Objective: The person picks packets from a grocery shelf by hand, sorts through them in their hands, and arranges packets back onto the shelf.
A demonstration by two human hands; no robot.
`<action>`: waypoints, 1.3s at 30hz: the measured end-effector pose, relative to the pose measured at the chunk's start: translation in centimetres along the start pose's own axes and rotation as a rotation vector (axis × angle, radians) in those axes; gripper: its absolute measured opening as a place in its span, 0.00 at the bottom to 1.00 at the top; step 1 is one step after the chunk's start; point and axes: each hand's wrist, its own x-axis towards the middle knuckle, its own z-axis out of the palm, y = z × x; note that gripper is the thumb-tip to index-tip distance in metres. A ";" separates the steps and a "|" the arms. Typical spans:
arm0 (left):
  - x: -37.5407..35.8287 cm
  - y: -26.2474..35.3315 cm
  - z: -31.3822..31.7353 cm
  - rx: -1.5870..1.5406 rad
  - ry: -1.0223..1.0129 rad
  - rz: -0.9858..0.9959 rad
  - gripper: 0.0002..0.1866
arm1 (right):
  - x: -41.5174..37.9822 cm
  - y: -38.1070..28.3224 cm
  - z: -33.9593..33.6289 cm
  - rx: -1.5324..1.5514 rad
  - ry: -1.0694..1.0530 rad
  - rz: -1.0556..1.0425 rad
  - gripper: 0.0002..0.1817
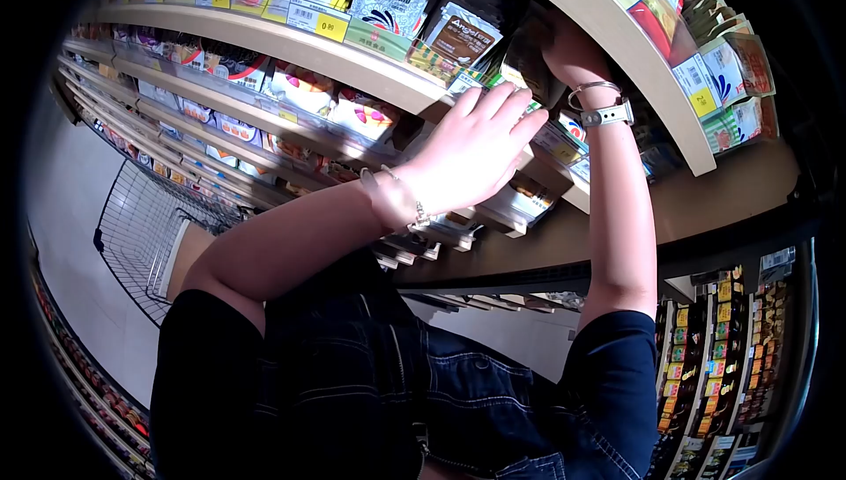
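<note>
My left hand point(476, 150), with a bracelet at its wrist, rests palm down at the front edge of a pale wooden shelf point(383, 64), its fingers slightly spread. My right hand point(573, 47), wearing a watch point(608, 114) and a bangle, reaches into the dark space between this shelf and the one above. Its fingers are in shadow beside a dark packet point(529, 62); whether they grip it cannot be made out. Left of it stand brown packets point(463, 35) and white patterned packets point(388, 3).
Another shelf edge point(652, 48) curves close above my right wrist, with red and white packets point(727, 70) beyond. Lower shelves point(238, 97) hold many bags. A wire shopping cart point(145, 233) stands at the left. More stocked shelves point(714, 365) are at the lower right.
</note>
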 end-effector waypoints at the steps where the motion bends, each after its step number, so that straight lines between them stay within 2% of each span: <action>1: -0.3 0.3 -0.2 -0.022 -0.010 0.004 0.28 | 0.1 -0.6 -0.1 0.011 -0.048 -0.008 0.15; 5: -1.0 2.1 -1.1 -0.117 -0.067 0.004 0.27 | 1.2 -3.4 -1.7 0.003 -0.389 0.009 0.15; 12: -1.7 3.2 -2.4 -0.135 -0.077 0.029 0.25 | 1.3 -4.2 -1.7 0.114 -0.411 0.114 0.27; 15: -1.9 3.2 -2.8 -0.134 -0.086 0.019 0.25 | 1.2 -4.1 -2.4 0.074 -0.477 0.136 0.30; 18: -1.9 3.3 -3.1 -0.130 -0.097 0.008 0.25 | 1.7 -3.2 -2.6 0.204 -0.648 0.261 0.31; 21: -1.9 3.3 -3.2 -0.126 -0.099 0.004 0.26 | 1.7 -3.1 -2.9 0.314 -0.678 0.356 0.31; 27: -2.0 3.3 -3.0 -0.133 -0.100 0.004 0.26 | 1.3 -1.6 -0.1 0.382 -0.544 0.459 0.25; 33: -2.2 3.0 -3.2 -0.187 -0.059 -0.021 0.21 | 0.0 -1.5 -4.5 0.582 -0.279 0.653 0.22; 34: -2.4 2.8 -3.4 -0.216 -0.054 -0.028 0.20 | -0.9 -2.1 -4.3 0.706 -0.111 0.614 0.19; 37: -3.3 1.8 -3.9 -0.401 -0.065 -0.109 0.14 | -3.8 -1.9 -3.1 1.540 0.132 1.048 0.13; 38: -3.6 1.5 -4.1 -0.497 -0.038 -0.115 0.10 | -4.9 -2.8 -4.8 1.689 0.213 0.982 0.12; 39: -3.9 1.3 -4.4 -0.642 -0.093 -0.246 0.09 | -6.2 -3.7 -6.8 1.836 0.297 0.911 0.12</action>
